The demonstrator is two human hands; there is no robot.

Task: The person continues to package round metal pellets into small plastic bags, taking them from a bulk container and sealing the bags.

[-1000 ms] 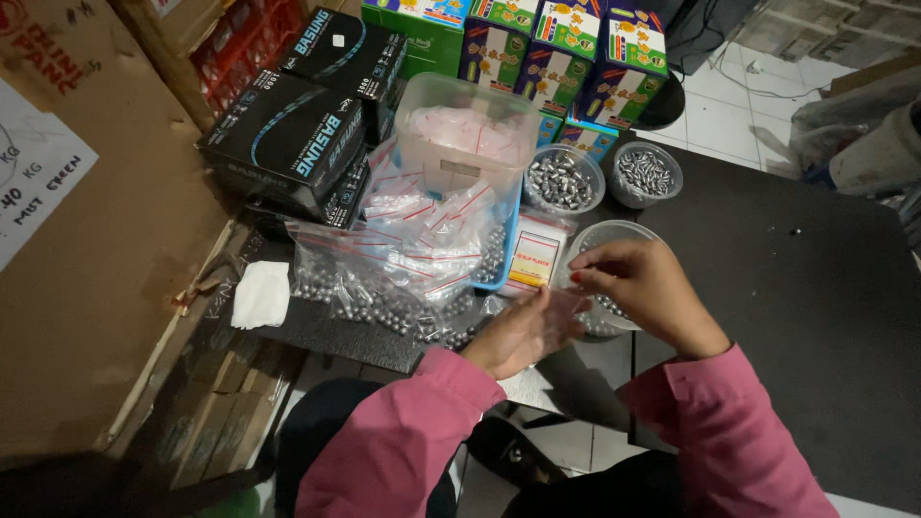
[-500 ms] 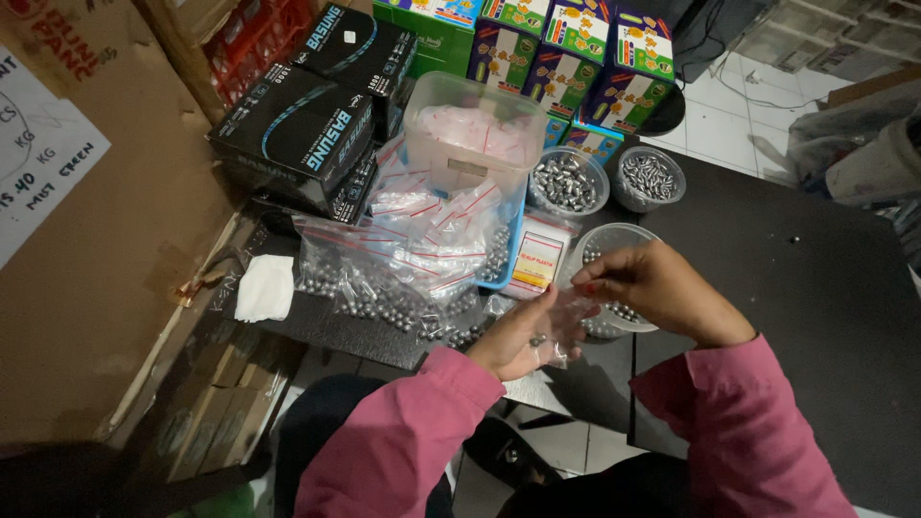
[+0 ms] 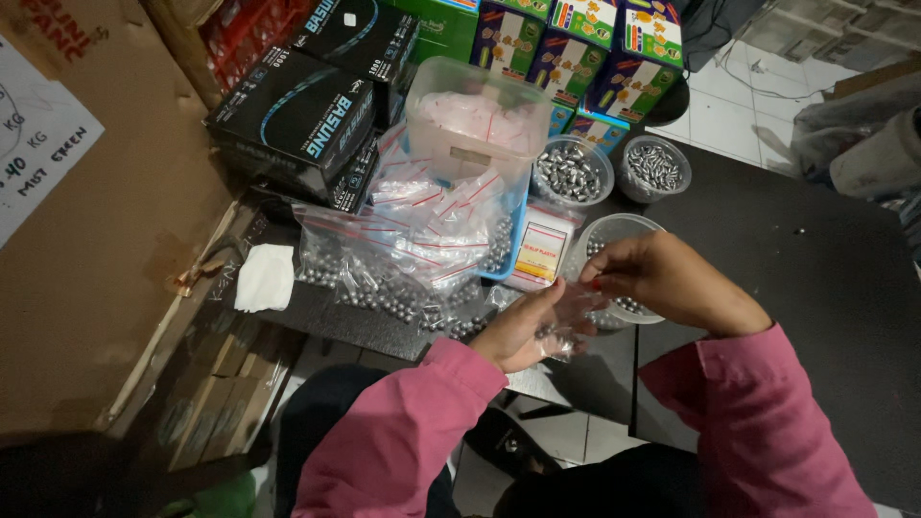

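My left hand (image 3: 523, 331) cups a small clear zip bag (image 3: 566, 321) with a few metal balls in it. My right hand (image 3: 662, 278) pinches the top edge of the same bag, just above a clear round tub (image 3: 614, 235) of metal balls. Both hands meet over the near edge of the dark table (image 3: 796, 259). Both sleeves are pink.
A heap of filled zip bags (image 3: 403, 264) lies left of my hands, beside a tall clear container (image 3: 475, 120) of empty bags. Two more tubs of metal pieces (image 3: 573, 173) (image 3: 655, 168) stand behind. Black boxes (image 3: 297, 115), colourful cartons (image 3: 585, 48), a white tissue (image 3: 264, 278) and cardboard (image 3: 115, 221) crowd the left.
The hands stay together on the small bag at the tub. The view has shifted slightly; my right hand's fingers have moved to the bag's top edge.
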